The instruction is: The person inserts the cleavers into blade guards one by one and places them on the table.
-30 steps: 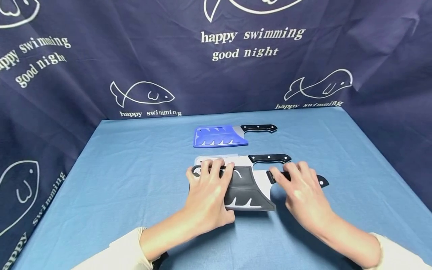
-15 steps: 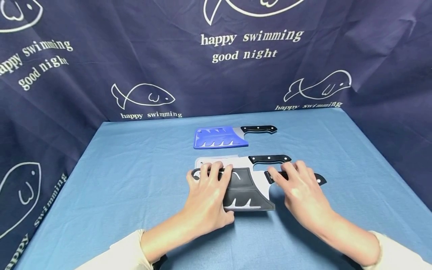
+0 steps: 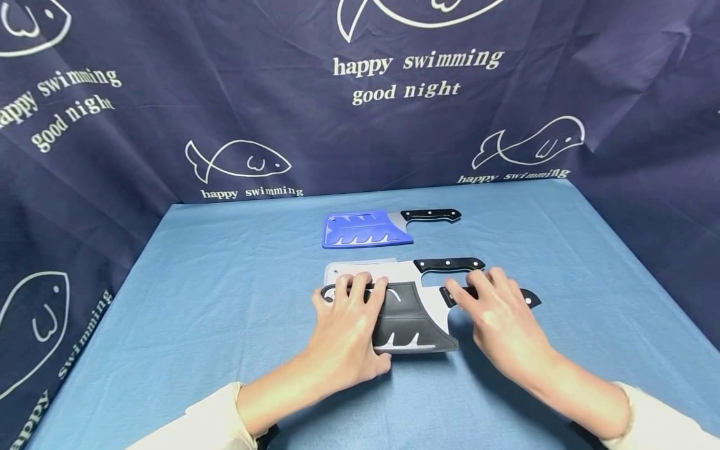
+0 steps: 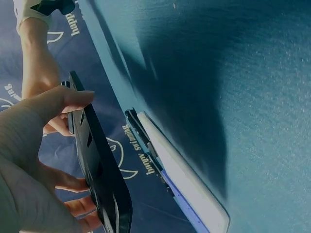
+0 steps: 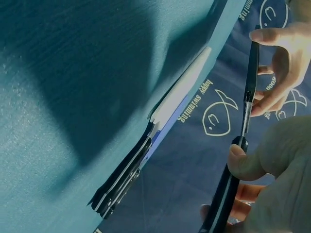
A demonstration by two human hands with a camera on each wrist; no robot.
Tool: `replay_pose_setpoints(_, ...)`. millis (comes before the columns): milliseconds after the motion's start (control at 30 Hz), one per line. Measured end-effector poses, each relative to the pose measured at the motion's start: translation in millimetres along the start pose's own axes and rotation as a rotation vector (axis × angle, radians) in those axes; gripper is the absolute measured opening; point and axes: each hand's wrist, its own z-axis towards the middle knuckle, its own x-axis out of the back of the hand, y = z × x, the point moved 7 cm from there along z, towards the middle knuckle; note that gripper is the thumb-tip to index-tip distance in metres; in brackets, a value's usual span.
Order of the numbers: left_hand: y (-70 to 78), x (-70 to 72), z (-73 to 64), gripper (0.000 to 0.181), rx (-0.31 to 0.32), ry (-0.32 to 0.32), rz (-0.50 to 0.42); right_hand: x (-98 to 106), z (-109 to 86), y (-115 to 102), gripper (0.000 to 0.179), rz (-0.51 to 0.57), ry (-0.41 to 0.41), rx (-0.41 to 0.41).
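A cleaver with its blade in a black blade guard is held up off the table between both hands. My left hand grips the guard across its width, fingers at the far edge and thumb at the near edge. Bare blade shows between the guard and the black handle. My right hand holds that handle between thumb and fingers. In the left wrist view, the guard is seen edge-on, well apart from the table. Part of the guard is hidden under the left hand.
Just behind lies a cleaver in a white guard, partly covered from above. Farther back lies another in a blue guard. Both have their black handles to the right. Blue cloth covers the table, and a dark fish-print curtain hangs around it.
The right hand and the handle have shifted very slightly left. Both hands keep their hold, and the cleavers on the table stay put.
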Motion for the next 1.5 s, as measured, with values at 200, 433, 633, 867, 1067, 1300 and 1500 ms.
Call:
replay_pose_setpoints(200, -1.4, -12.3, -0.8, 0.108, 0.010, -0.078, -0.029, -8, -2.8, 0, 0.063, 0.008, -0.085, -0.015)
replay_pose_setpoints(433, -1.6, -31.0, -7.3, 0.107, 0.032, -0.195, -0.096, -23, -11.5, -3, 0.060, 0.000, -0.183, -0.011)
replay_pose_setpoints(633, -1.3, -45.0, -12.6, 0.102, 0.064, -0.286, -0.146, -37, -21.7, -6, 0.047, -0.012, -0.255, -0.034)
replay_pose_setpoints(867, 0.7, -55.1, -18.2, 0.099, 0.058, -0.338, -0.159, -48, -31.2, -11, 0.039, -0.034, -0.305, -0.044)
replay_pose_setpoints(1067, 3.0, -58.9, -22.4, 0.101, 0.046, -0.403, -0.138, -53, -34.2, -12, 0.037, -0.054, -0.311, -0.037)
replay_pose_setpoints(1300, 1.5, -60.1, -26.3, 0.105, 0.049, -0.425, -0.129, -52, -34.8, -11, 0.040, -0.053, -0.301, -0.027)
replay_pose_setpoints(1500, 0.2, -59.0, -29.6, 0.105, 0.043, -0.390, -0.151, -50, -34.5, -8, 0.041, -0.024, -0.338, -0.025)
